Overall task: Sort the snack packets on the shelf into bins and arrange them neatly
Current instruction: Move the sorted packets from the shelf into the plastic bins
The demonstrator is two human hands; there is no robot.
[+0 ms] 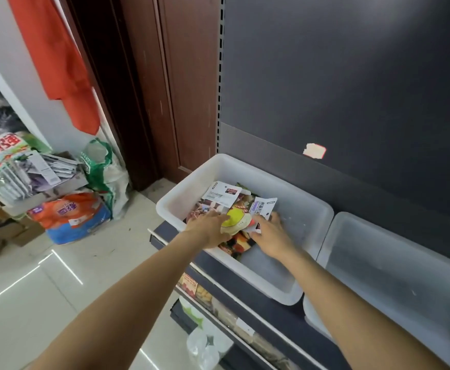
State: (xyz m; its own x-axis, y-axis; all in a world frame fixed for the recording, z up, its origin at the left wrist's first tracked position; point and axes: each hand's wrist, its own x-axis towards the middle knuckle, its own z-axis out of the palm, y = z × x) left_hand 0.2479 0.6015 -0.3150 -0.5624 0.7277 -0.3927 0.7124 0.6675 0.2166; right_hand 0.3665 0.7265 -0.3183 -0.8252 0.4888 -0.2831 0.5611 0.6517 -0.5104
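Both arms reach into the bin (181,180); left hand (210,228) and right hand (270,235) grip snack packets (236,222).

1. The two bins (213,166) (394,263) are frosted, translucent white plastic, smooth.
2. The snack packets (222,194) are glossy printed plastic film.
3. The shelf back panel (352,76) is matt dark metal.
4. The door (189,76) is brown wood.
5. The floor (58,276) is glossy tile.
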